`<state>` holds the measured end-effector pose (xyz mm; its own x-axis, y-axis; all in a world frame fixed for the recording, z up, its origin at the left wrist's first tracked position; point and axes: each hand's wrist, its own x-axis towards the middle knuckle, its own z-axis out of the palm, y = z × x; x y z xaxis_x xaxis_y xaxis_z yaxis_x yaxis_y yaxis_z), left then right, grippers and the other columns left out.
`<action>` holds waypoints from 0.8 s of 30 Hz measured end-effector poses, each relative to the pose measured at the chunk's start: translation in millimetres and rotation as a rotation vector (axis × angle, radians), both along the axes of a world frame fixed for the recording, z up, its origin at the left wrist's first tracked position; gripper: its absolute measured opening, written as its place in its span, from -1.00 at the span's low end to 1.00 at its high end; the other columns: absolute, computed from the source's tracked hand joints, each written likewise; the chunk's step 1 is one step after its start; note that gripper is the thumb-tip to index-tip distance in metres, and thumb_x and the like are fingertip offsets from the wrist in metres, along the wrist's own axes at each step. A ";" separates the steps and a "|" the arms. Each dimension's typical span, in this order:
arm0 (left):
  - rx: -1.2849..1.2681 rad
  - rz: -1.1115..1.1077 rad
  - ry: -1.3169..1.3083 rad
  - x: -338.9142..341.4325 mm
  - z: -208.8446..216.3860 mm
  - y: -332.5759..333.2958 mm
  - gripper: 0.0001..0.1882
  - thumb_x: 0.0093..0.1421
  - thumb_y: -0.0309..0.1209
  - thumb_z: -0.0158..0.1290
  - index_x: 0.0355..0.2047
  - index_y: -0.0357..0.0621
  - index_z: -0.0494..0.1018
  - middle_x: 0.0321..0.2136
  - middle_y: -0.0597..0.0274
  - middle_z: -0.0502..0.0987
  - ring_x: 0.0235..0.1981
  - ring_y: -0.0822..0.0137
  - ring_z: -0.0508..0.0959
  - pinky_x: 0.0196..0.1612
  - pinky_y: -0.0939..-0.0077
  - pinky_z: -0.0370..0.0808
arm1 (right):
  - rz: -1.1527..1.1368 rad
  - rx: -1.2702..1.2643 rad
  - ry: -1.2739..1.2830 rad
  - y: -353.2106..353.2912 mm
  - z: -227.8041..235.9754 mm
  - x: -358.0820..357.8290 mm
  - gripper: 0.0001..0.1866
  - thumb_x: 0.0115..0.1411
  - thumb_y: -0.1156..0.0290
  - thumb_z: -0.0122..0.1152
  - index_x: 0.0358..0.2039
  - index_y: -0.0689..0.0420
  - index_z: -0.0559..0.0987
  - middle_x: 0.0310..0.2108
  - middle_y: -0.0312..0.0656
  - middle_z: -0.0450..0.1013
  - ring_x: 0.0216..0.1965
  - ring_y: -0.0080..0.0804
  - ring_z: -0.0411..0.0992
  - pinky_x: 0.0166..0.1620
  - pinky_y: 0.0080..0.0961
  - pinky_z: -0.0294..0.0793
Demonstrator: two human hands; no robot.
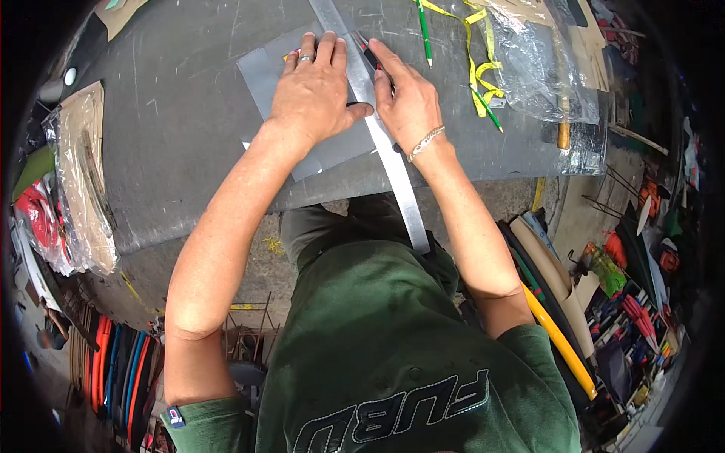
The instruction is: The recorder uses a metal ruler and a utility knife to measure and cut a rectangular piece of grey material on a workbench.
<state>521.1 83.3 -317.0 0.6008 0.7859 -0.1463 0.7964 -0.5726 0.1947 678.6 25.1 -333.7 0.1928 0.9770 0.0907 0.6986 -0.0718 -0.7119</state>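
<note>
Left hand (313,90): it is lying flat, fingers spread and palm down, pressing the metal straightedge (377,132) and the grey sheet (264,75) against the worktop (174,128); it is gripping nothing, only bearing down.
Right hand (408,102): it is curling closed around a small utility knife (368,51), whose red-and-black body is showing between the fingertips just beside the ruler's right edge.
Grey sheet: it is lying flat on the dark worktop, near its front edge, mostly under the left hand, with the straightedge crossing it on a slant.
Straightedge: it is running from the far side of the worktop toward the person, its near end overhanging the front edge.
Doing it well: the left hand should probably be keeping its weight spread along the ruler close to where the blade is working, fingertips held back from the cutting edge.
Blade: it looks best kept hard against the ruler, drawn with light even pressure rather than forced.
Risk: the overhanging ruler end may be pivoting if the pressure slackens.
Nearby: green pencils (424,30) and a yellow tape measure (483,68) are lying well clear, to the right.
</note>
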 end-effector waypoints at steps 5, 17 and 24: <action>0.012 -0.001 -0.009 -0.8 -2.8 -0.3 0.14 0.06 0.14 0.35 0.38 -0.43 0.12 0.37 -0.12 0.18 0.43 -0.17 0.15 0.42 -0.10 0.24 | -0.012 -0.016 0.007 -0.5 0.0 -0.5 -0.53 0.31 0.49 0.14 0.23 -0.05 0.52 0.00 0.06 0.58 -0.04 0.09 0.58 0.00 -0.19 0.61; 0.040 -0.004 -0.028 -0.5 -6.1 0.6 0.12 0.05 0.12 0.36 0.36 -0.44 0.14 0.35 -0.12 0.20 0.42 -0.16 0.16 0.40 -0.11 0.27 | -0.004 -0.006 -0.029 0.9 2.4 -0.5 -0.54 0.29 0.49 0.15 0.21 -0.05 0.55 -0.04 0.09 0.59 -0.08 0.08 0.59 -0.02 -0.18 0.61; 0.053 -0.006 -0.006 0.3 -3.3 0.5 0.11 0.05 0.12 0.36 0.35 -0.44 0.15 0.33 -0.11 0.22 0.41 -0.15 0.17 0.40 -0.09 0.27 | 0.004 -0.018 -0.047 1.1 5.4 -1.5 -0.53 0.29 0.48 0.16 0.22 -0.08 0.54 -0.10 0.12 0.60 -0.19 0.08 0.61 -0.09 -0.17 0.62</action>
